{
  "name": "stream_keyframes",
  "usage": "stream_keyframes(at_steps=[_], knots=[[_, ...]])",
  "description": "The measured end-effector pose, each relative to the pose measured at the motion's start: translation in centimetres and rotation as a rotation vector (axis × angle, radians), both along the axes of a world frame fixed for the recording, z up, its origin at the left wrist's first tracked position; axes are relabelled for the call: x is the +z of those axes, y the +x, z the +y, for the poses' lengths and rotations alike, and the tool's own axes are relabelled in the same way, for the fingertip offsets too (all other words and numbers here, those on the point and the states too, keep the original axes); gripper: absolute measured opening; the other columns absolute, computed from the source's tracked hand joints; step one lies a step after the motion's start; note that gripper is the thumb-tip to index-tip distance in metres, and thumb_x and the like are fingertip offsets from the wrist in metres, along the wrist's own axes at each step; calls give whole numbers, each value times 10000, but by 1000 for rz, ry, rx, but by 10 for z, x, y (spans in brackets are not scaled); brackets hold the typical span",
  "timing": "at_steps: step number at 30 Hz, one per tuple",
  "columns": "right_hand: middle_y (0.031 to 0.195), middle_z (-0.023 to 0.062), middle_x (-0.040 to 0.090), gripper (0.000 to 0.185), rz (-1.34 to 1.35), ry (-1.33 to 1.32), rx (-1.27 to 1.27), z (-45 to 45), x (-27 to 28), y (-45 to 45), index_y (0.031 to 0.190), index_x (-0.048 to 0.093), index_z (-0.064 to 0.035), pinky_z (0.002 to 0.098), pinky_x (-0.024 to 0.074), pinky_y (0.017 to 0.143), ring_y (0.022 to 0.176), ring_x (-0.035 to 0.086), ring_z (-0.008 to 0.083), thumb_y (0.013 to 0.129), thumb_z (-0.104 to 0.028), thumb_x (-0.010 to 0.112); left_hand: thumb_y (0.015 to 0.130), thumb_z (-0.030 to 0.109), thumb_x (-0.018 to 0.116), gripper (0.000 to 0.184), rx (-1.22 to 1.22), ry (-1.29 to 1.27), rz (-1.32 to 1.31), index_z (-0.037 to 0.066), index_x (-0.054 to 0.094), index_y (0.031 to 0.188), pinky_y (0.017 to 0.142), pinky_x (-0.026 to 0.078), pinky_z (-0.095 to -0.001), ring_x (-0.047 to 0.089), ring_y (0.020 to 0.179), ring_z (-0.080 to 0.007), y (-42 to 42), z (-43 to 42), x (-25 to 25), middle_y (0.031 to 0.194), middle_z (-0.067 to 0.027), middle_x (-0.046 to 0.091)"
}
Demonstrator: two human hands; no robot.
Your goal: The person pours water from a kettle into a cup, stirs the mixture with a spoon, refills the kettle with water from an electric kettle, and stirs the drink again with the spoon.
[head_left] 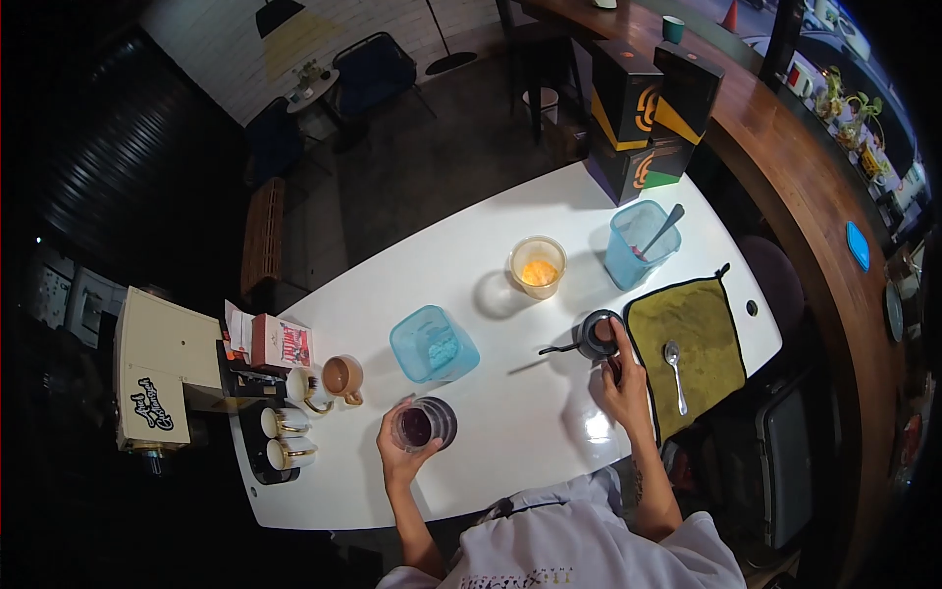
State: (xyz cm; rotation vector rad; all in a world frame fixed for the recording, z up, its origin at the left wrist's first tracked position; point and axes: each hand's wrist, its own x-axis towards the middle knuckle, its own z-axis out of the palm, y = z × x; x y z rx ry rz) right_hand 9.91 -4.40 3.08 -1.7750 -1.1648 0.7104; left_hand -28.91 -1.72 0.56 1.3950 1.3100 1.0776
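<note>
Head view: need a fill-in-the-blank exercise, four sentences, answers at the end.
1. The left hand holds a clear cup; the black vessel is at the person's ____ hand.
2. Exactly ____ blue containers stand on the white table.
3. The metal spoon lies on the green cloth, to the ____ of the black vessel.
4. A utensil stands in the blue container ____ (nearer to/farther from) the black boxes.

Missing words: right; two; right; nearer to.

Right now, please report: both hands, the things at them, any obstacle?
Left hand around dark-filled glass. Right hand at small black container, grip unclear. Nearer blue plastic container beyond the glass, apart from hands.
</note>
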Motion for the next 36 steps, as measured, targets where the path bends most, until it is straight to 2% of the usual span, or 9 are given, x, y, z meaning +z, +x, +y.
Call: stream_keyframes(at_steps=[4, 8, 10, 14, 23, 26, 29, 33, 36], knots=[[657, 124, 440, 827, 27, 33, -24, 12, -4, -3, 1588, 338, -181, 321, 422, 622, 573, 422, 219, 843, 112, 548, 605, 137, 969, 898, 4, -23, -17, -14, 506, 1359, 1111, 452, -398, 563, 1279, -253, -1, -1, -1, 1394, -167, 563], [667, 141, 487, 827, -44, 53, -8, 23, -10, 1, 1594, 319, -172, 337, 434, 625, 575, 472, 257, 850, 102, 552, 585, 170, 989, 955, 0, -58, -14, -5, 482, 1375, 1134, 443, -414, 535, 1311, -255, -2, -1, 0, 1457, -170, 510], [816, 212, 666, 846, -91, -7, 19, 28, -9, 4, 1606, 267, -179, 463, 504, 703, 731, 677, 402, 853, 73, 560, 585, 165, 989, 956, 3, -69, 0, -3, 481, 1377, 1136, 440, -413, 535, 1313, -256, -1, -1, 3, 1455, -169, 512], [854, 229, 685, 848, -95, -38, 29, 37, -5, 5, 1608, 252, -180, 486, 502, 718, 770, 685, 430, 857, 72, 555, 580, 147, 987, 962, 5, -110, 3, 3, 479, 1383, 1138, 434, -411, 535, 1314, -257, -1, -1, 7, 1450, -166, 520], [1068, 259, 676, 704, -182, -94, -33, 13, 4, 31, 1579, 292, -64, 459, 528, 738, 764, 646, 384, 970, -175, 627, 614, 78, 944, 914, -6, -77, 14, 8, 472, 1394, 1115, 451, -400, 549, 1288, -248, -11, 6, 7, 1399, -148, 544], [1070, 252, 607, 419, -301, -32, -236, -16, -10, 62, 1371, 552, -3, 470, 495, 840, 944, 609, 402, 987, -161, 609, 608, 100, 949, 933, 8, -83, 17, 7, 462, 1399, 1125, 438, -408, 535, 1301, -265, -14, 5, 4, 1399, -155, 535], [1102, 257, 600, 317, -513, -54, -365, -48, -27, 88, 1253, 616, 23, 469, 474, 891, 1028, 586, 416, 984, -145, 612, 598, 133, 969, 1064, 24, -15, 47, 7, 380, 1475, 1159, 387, -432, 479, 1362, -293, -11, 6, 6, 1468, -185, 475], [1092, 246, 596, 298, -582, -131, -411, -87, -44, 98, 1209, 621, 21, 492, 461, 892, 1040, 574, 429, 953, -128, 653, 614, 130, 954, 1068, 15, 78, 168, 13, 370, 1500, 1222, 266, -460, 377, 1448, -330, -17, 0, 14, 1525, -195, 425], [1066, 228, 590, 252, -625, -166, -363, -104, -55, 89, 1127, 622, 16, 501, 447, 865, 1020, 566, 417, 921, -112, 691, 663, 146, 927, 1010, 116, 120, 154, 5, 376, 1498, 1222, 249, -476, 370, 1453, -337, -19, -10, 26, 1519, -204, 428]])
